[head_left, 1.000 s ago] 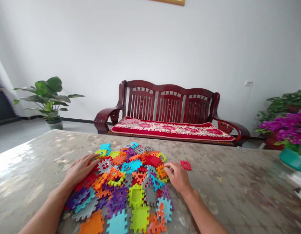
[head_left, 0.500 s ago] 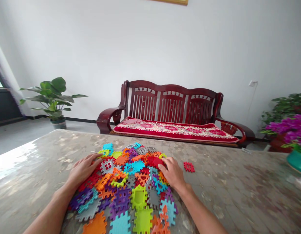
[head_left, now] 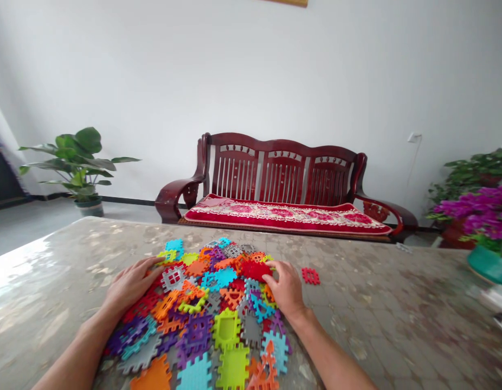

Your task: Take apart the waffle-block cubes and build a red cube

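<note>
A heap of flat plastic interlocking tiles point(head_left: 196, 330) with notched edges lies on the table in front of me, in red, orange, purple, blue, green and grey. My left hand point(head_left: 131, 284) rests along the heap's left side, fingers stretched forward, by a grey windowed tile point(head_left: 173, 277) and a green frame tile point(head_left: 168, 256). At the right side, my right hand point(head_left: 285, 284) has its thumb and fingers curled around the right edge of a red tile point(head_left: 255, 270) on top of the heap. Its fingertips are partly hidden.
A single red frame tile point(head_left: 310, 275) lies apart on the patterned table point(head_left: 377, 303). Purple flowers in a teal pot point(head_left: 490, 264) stand at the right. Beyond the table are a wooden bench point(head_left: 283, 168) with a red cover and a potted plant point(head_left: 88, 208).
The view has shifted slightly, moving everything a little left. The red tile by my right hand shows a different tilt. Both hands keep nearly the same places beside the heap.
</note>
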Motion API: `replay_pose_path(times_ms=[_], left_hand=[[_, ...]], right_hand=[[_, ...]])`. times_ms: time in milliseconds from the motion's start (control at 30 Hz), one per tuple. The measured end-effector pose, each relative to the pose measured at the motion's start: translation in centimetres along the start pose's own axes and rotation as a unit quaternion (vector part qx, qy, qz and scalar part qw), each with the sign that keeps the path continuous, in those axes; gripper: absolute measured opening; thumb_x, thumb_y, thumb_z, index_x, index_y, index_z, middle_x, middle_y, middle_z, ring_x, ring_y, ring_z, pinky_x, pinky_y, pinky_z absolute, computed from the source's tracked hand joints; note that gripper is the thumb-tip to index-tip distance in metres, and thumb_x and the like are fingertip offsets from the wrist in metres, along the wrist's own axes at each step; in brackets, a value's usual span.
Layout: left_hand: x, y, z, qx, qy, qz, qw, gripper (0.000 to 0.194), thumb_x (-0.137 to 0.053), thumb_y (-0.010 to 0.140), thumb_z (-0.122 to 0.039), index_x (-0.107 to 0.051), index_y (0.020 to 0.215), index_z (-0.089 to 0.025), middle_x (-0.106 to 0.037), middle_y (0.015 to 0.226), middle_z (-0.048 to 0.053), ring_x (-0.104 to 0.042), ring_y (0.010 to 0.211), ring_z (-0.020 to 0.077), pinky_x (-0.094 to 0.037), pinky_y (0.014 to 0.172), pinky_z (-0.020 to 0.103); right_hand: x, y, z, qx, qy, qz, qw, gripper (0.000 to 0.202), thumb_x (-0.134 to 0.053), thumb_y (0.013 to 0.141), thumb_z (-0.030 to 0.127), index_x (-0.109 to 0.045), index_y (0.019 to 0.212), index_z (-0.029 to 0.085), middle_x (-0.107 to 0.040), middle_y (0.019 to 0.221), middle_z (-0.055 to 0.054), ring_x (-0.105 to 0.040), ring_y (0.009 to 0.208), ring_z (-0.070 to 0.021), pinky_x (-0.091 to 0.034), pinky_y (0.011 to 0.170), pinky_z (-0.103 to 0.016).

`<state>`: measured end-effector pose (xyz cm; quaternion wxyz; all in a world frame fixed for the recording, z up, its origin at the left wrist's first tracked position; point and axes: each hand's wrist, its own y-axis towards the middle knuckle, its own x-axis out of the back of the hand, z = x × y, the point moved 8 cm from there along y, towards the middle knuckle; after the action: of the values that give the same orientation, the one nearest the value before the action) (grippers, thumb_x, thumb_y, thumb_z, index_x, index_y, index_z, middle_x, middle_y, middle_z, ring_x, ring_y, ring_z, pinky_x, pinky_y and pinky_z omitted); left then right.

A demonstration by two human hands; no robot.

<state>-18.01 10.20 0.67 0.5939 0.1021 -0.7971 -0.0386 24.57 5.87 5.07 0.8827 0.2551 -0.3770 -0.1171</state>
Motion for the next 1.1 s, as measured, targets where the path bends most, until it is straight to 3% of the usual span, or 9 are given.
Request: replay_pose_path(times_ms=[100, 200, 300, 367, 467, 867, 1100], left_hand=[[-0.1, 0.1, 0.1, 0.002, 0.001, 0.004, 1.000, 0.052, -0.036, 0.092, -0.053, -0.059, 0.130, -0.026, -0.055, 0.142, 0.007, -0.050, 0.130, 0.0280, -0.033, 0.111, 0.045], [-0.4, 0.3, 0.5, 0.000, -0.003, 0.002, 1.000, 0.053, -0.035, 0.091, -0.055, -0.058, 0.129, -0.026, -0.056, 0.141, 0.007, -0.050, 0.131, 0.0270, -0.032, 0.112, 0.043], [-0.7, 0.5, 1.0, -0.005, -0.009, -0.001, 1.000, 0.054, -0.035, 0.091, -0.056, -0.058, 0.129, -0.026, -0.056, 0.141, 0.007, -0.051, 0.130, 0.0263, -0.033, 0.111, 0.041], [-0.9, 0.6, 1.3, -0.005, -0.011, -0.003, 1.000, 0.054, -0.035, 0.090, -0.057, -0.059, 0.128, -0.026, -0.057, 0.140, 0.007, -0.051, 0.129, 0.0261, -0.032, 0.112, 0.041], [-1.0, 0.8, 1.6, -0.006, -0.012, -0.008, 1.000, 0.054, -0.036, 0.090, -0.058, -0.059, 0.128, -0.027, -0.057, 0.140, 0.006, -0.051, 0.130, 0.0252, -0.032, 0.112, 0.040], [-0.9, 0.7, 1.3, -0.014, -0.011, -0.003, 1.000, 0.056, -0.035, 0.090, -0.057, -0.058, 0.129, -0.025, -0.056, 0.141, 0.007, -0.050, 0.130, 0.0269, -0.033, 0.111, 0.042], [-0.5, 0.5, 0.8, -0.005, -0.012, -0.002, 1.000, 0.054, -0.035, 0.090, -0.057, -0.059, 0.128, -0.026, -0.057, 0.140, 0.006, -0.052, 0.128, 0.0260, -0.035, 0.109, 0.040]], right_hand=[[0.6, 0.6, -1.7, -0.057, 0.123, -0.034, 0.990, 0.017, -0.057, 0.082, 0.029, -0.069, 0.092, 0.021, -0.073, 0.089, -0.004, -0.066, 0.084, -0.0199, -0.051, 0.081, -0.033], [3.0, 1.6, -5.4, -0.111, 0.201, -0.101, 0.968, 0.031, -0.054, 0.082, 0.041, -0.069, 0.096, 0.018, -0.074, 0.092, -0.008, -0.067, 0.083, -0.0207, -0.052, 0.077, -0.032], [6.3, 2.0, -10.7, -0.173, 0.179, -0.152, 0.957, 0.042, -0.052, 0.079, 0.047, -0.070, 0.101, 0.015, -0.074, 0.101, -0.012, -0.068, 0.091, -0.0244, -0.052, 0.081, -0.035], [7.9, 1.8, -13.7, -0.201, 0.134, -0.155, 0.958, 0.045, -0.050, 0.077, 0.049, -0.072, 0.098, 0.015, -0.075, 0.101, -0.013, -0.069, 0.093, -0.0263, -0.053, 0.082, -0.037], [9.0, 1.3, -16.2, -0.211, 0.113, -0.144, 0.960, 0.044, -0.051, 0.075, 0.049, -0.074, 0.092, 0.015, -0.076, 0.098, -0.014, -0.069, 0.095, -0.0276, -0.052, 0.082, -0.037], [8.4, 0.9, -16.4, -0.219, -0.012, -0.092, 0.971, 0.036, -0.050, 0.075, 0.043, -0.076, 0.089, 0.021, -0.077, 0.093, -0.008, -0.070, 0.090, -0.0262, -0.051, 0.079, -0.036], [7.9, 0.7, -15.8, -0.198, -0.094, -0.073, 0.973, 0.025, -0.052, 0.075, 0.030, -0.074, 0.083, 0.022, -0.075, 0.086, -0.005, -0.068, 0.081, -0.0216, -0.049, 0.077, -0.033]])
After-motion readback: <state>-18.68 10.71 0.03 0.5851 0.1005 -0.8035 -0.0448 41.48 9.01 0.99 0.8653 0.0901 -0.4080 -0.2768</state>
